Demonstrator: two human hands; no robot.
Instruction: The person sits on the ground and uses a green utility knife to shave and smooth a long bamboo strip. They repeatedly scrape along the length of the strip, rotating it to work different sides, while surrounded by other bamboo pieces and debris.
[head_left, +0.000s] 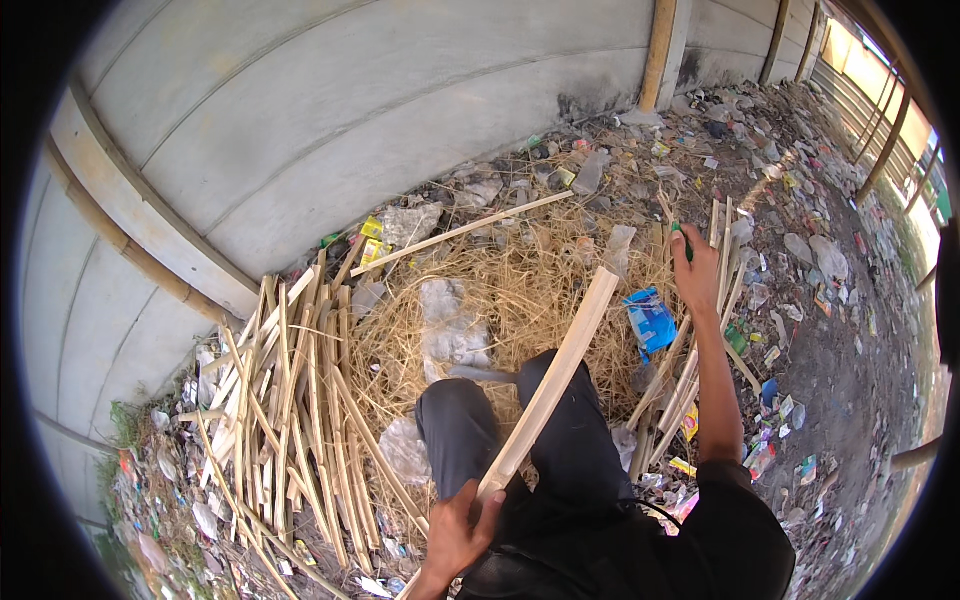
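"What are the hands doing?"

"The left hand [462,530] is gripping the low end of a long, pale, flat wooden strip [560,375]. The strip is slanting up across the lap. The right hand [695,265] is holding a small green-handled tool [679,229], well apart from the strip. I'm not seeing its tip clearly."

"Which step is it?"

"I'm guessing they're steadying the strip."

"What is the next move needing?"

"Probably a tight left grip, and a tool tip that's pointing away from the dark-trousered knees [455,415]."
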